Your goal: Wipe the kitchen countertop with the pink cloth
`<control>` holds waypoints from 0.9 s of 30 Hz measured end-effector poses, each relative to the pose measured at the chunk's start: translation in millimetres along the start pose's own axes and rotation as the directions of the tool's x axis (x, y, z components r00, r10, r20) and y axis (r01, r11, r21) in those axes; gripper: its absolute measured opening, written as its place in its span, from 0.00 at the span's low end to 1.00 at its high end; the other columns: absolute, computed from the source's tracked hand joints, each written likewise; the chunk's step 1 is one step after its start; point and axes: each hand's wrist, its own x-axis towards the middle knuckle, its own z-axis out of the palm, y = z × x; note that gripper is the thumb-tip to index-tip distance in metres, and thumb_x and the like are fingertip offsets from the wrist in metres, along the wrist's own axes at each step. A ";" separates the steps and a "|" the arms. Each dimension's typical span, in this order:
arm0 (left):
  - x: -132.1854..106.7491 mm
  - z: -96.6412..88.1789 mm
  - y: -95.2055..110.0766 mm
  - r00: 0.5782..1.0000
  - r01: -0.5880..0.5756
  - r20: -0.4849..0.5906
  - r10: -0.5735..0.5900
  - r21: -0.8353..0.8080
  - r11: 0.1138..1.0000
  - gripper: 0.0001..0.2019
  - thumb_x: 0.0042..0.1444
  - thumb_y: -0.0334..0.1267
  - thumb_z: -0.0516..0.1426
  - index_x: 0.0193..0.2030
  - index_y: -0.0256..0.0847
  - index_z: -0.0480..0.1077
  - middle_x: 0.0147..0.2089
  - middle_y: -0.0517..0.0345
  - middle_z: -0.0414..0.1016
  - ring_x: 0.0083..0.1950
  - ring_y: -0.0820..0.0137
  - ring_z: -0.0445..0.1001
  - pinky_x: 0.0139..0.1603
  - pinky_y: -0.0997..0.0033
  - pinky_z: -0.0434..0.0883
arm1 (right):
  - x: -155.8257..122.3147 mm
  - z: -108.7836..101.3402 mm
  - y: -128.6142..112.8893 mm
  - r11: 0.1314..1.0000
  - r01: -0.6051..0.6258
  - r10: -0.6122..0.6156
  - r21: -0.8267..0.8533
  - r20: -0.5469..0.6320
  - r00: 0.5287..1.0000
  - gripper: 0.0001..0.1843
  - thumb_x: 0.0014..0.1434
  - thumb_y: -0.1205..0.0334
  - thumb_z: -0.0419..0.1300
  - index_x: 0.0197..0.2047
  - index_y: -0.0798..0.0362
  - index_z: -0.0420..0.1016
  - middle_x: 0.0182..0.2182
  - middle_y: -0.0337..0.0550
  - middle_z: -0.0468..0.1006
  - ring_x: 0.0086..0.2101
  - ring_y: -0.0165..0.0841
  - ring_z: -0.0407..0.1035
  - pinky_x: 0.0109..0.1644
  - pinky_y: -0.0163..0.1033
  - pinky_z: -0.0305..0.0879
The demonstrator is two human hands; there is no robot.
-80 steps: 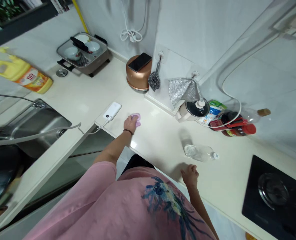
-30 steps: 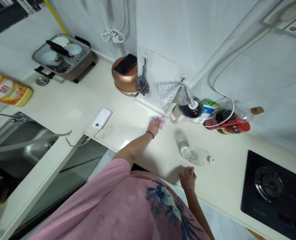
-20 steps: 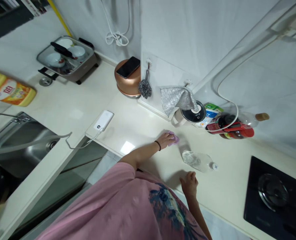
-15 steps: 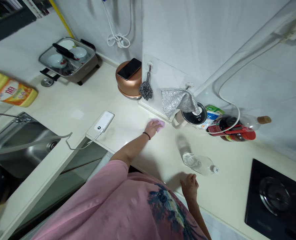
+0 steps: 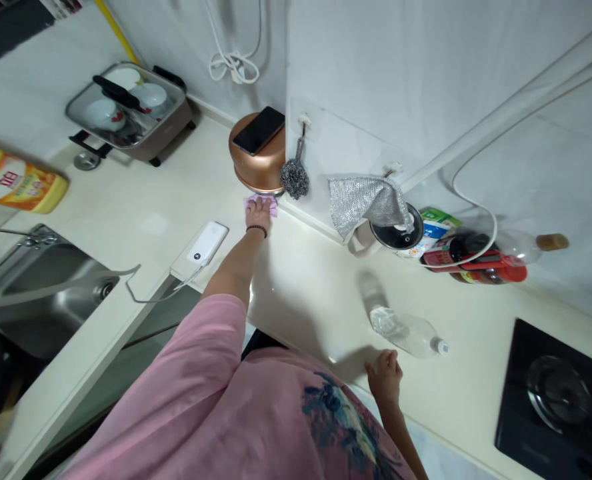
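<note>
Left hand [image 5: 259,215] outstretched, right hand [image 5: 385,379] half-curled

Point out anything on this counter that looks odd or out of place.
The black phone lies on top of the copper-coloured pot, an odd perch for it. The white power bank sits near the edge of the counter, its cable drooping past it, so a tug might pull it off. I see no clear spill.

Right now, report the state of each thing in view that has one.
Left hand, pressing on the pink cloth.
Pink cloth, partly covered by that hand.
Right hand, loosely curled at the counter's edge.
Phone, screen dark, lying on the pot.
Power bank, plugged in.
Bottle by the right hand, capped; fill unclear.
Kettle, lidded.
Silver cloth, hanging.
Scrubber, hanging.
Pan, holding bowls.
Stove, no flame visible.
</note>
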 end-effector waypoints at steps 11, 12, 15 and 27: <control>-93.2 17.5 28.5 0.994 0.105 0.016 -0.106 0.078 0.991 0.27 0.70 0.33 0.49 0.74 0.43 0.68 0.80 0.39 0.57 0.72 0.39 0.58 0.66 0.35 0.59 | -2.9 1.5 -1.9 0.995 -0.027 0.028 0.098 -0.010 1.000 0.38 0.67 0.50 0.47 0.73 0.64 0.57 0.71 0.74 0.61 0.72 0.59 0.53 0.70 0.64 0.56; -106.6 27.0 41.7 0.997 0.061 0.041 -0.063 0.052 0.997 0.28 0.70 0.33 0.48 0.74 0.44 0.68 0.80 0.39 0.57 0.72 0.38 0.59 0.65 0.34 0.59 | -2.7 1.8 -1.4 0.995 -0.030 0.030 0.095 -0.006 1.000 0.38 0.67 0.50 0.47 0.73 0.64 0.57 0.72 0.74 0.60 0.72 0.59 0.54 0.70 0.64 0.56; -157.1 64.1 90.0 0.978 -0.169 0.114 0.176 -0.069 0.983 0.30 0.68 0.32 0.47 0.74 0.48 0.69 0.78 0.41 0.61 0.69 0.39 0.62 0.64 0.33 0.61 | -1.7 4.7 1.6 0.997 -0.028 0.029 0.076 -0.004 1.000 0.39 0.67 0.50 0.47 0.73 0.66 0.56 0.72 0.74 0.57 0.71 0.58 0.54 0.70 0.63 0.56; -288.5 112.4 141.0 0.740 -0.620 0.227 0.633 -0.134 0.773 0.29 0.69 0.33 0.50 0.74 0.55 0.68 0.76 0.51 0.66 0.63 0.50 0.69 0.61 0.45 0.67 | 2.3 5.5 5.9 1.000 -0.010 0.010 0.020 0.002 1.000 0.39 0.68 0.49 0.47 0.72 0.69 0.57 0.71 0.75 0.59 0.71 0.57 0.55 0.72 0.59 0.55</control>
